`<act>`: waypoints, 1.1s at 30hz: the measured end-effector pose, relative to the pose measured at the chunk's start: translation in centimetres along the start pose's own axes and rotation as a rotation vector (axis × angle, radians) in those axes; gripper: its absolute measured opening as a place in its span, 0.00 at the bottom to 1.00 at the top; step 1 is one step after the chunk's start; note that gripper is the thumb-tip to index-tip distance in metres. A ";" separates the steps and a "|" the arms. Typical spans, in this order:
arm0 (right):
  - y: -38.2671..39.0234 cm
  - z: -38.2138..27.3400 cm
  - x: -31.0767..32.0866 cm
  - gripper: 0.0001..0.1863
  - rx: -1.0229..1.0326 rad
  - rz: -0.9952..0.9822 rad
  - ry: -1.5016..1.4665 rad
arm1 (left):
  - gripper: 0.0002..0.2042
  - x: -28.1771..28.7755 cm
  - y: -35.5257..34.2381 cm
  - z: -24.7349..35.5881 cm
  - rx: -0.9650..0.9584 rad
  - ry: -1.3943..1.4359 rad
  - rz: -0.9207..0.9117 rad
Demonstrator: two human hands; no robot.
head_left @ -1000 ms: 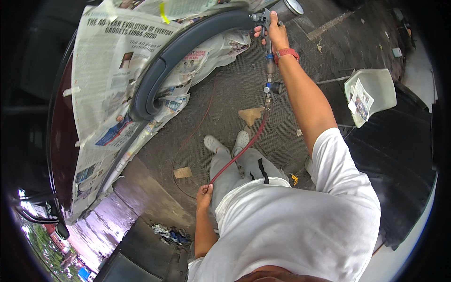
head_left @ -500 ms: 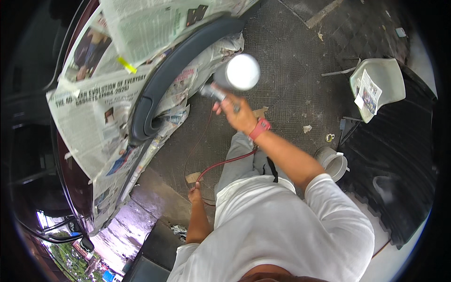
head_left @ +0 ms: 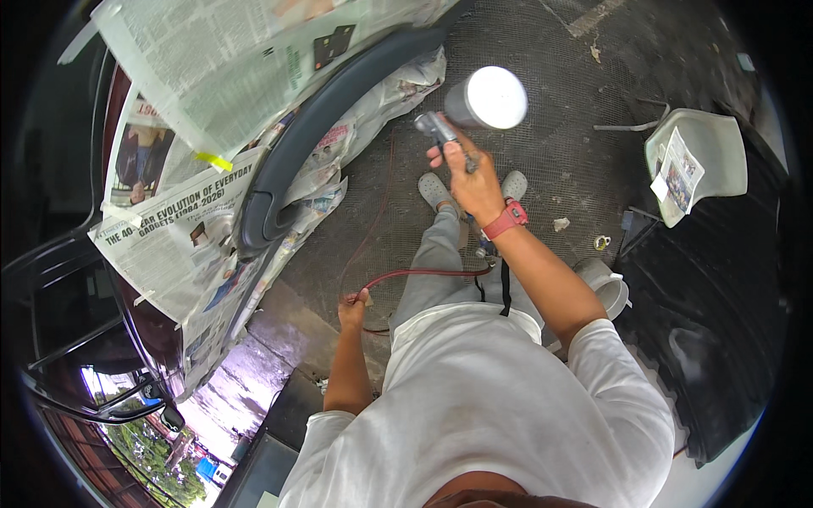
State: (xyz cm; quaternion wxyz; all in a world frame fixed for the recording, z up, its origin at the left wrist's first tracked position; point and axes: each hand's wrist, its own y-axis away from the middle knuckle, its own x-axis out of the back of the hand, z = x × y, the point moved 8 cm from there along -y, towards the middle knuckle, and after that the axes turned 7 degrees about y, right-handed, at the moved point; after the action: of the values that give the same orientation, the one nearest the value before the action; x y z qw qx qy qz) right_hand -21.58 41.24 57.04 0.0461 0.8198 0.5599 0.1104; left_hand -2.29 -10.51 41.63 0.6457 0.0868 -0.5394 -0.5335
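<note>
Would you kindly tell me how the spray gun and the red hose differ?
The spray gun is silvery, while the hose is dark red. The spray gun is bulky, carrying a white-topped cup; the hose is thin and curved. The right hand grips the spray gun; the left hand holds the hose. Both are off the floor.

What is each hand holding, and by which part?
The right hand holds the spray gun by its handle; the left hand grips the red hose partway along its length.
</note>
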 end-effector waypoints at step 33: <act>-26.1 7.3 24.9 0.31 -0.158 0.318 -0.033 | 0.28 -16.8 22.1 8.6 0.090 -0.123 -0.110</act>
State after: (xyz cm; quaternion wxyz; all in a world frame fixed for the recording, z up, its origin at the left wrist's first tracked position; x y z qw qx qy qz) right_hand -34.92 74.29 47.96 0.1013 0.8937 0.4118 0.1464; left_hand 6.58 15.79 50.17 0.5763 0.1123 -0.5959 -0.5478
